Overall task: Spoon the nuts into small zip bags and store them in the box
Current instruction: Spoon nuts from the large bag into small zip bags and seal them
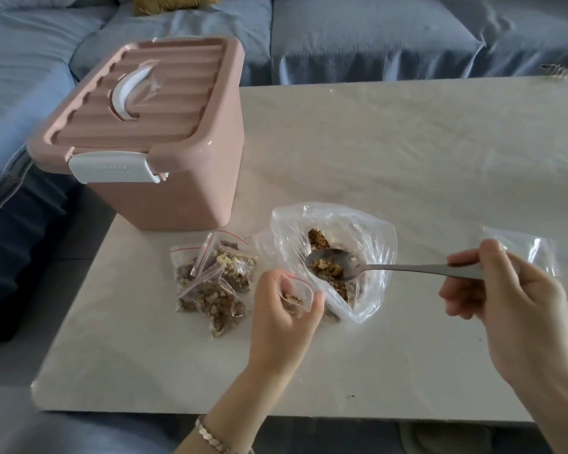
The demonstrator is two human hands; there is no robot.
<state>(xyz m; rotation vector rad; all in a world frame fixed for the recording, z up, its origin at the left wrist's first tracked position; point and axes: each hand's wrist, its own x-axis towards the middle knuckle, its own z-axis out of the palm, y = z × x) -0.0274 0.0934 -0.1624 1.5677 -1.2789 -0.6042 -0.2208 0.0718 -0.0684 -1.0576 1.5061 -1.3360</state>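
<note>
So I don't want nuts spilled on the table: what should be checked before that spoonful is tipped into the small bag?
1. Spoon loaded with nuts: ok.
2. Right hand gripping the spoon handle: ok.
3. Small zip bag held by the left hand: ok.
4. Bag mouth open: ok.
5. Spoon bowl over the small bag: not ok, it hangs over the big nut bag.
6. Room left in the small bag: cannot tell.

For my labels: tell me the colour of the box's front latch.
White latch on the pink box, clearest in the head view.
</note>
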